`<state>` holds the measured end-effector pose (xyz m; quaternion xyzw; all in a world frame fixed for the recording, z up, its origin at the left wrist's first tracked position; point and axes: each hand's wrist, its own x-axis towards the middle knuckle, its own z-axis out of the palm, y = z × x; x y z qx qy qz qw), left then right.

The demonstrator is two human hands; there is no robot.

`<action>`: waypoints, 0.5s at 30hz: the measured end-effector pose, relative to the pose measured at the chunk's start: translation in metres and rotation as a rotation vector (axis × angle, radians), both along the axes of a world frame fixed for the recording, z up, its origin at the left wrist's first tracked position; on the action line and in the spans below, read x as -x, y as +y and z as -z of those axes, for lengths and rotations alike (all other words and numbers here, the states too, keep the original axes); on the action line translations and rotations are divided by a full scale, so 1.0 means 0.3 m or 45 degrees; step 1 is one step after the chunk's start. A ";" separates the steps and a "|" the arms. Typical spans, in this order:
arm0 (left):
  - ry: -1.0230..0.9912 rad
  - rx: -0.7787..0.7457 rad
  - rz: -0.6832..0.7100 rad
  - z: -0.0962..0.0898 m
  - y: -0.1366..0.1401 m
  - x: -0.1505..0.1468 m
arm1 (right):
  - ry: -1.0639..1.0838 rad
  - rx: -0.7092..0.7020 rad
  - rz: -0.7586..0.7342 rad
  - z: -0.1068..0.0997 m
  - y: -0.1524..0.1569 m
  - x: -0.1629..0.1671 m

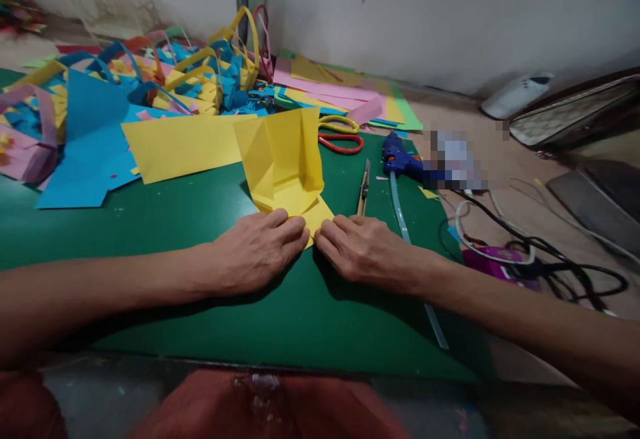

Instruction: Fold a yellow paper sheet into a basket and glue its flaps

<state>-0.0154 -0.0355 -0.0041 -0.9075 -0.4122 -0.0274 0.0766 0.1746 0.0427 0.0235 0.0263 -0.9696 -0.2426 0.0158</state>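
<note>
A yellow paper [295, 152], creased and partly folded up into a box shape, stands on the green table [210, 332] in front of me. My left hand [265, 245] has its curled fingers pressed on the paper's near edge. Close beside it, my right hand [357, 245] pinches the near right corner of the same sheet. The fingertips almost meet, and the corner between them is mostly hidden. Behind the right hand lies a utility knife [364, 189]. A flat yellow strip of paper [190, 149] lies to the left of the folded piece.
Scissors [343, 143] with red and yellow handles lie behind the paper. At right are a blue glue gun [400, 159], its clear glue stick [400, 209] and tangled black cables [565, 269]. Blue paper [83, 152], several paper baskets [200, 82] and stacked coloured sheets [345, 92] fill the back.
</note>
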 end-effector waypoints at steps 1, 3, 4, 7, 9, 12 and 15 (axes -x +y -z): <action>-0.004 -0.002 0.001 0.001 0.000 0.000 | 0.000 -0.018 -0.011 -0.001 -0.001 0.000; -0.012 -0.006 0.003 0.001 0.001 0.000 | -0.001 -0.059 -0.028 -0.005 -0.004 -0.001; -0.014 -0.003 0.004 0.001 0.001 0.000 | -0.008 -0.077 -0.037 -0.007 -0.005 -0.002; -0.013 0.017 -0.001 -0.001 0.001 0.000 | -0.030 -0.107 -0.057 -0.010 -0.010 -0.001; -0.013 0.024 -0.003 -0.002 0.001 0.000 | -0.032 -0.117 -0.062 -0.011 -0.012 0.000; -0.017 0.020 -0.005 -0.002 0.001 0.000 | -0.031 -0.130 -0.062 -0.010 -0.013 0.001; -0.020 0.020 -0.009 -0.002 0.001 -0.001 | -0.047 -0.146 -0.076 -0.012 -0.013 0.001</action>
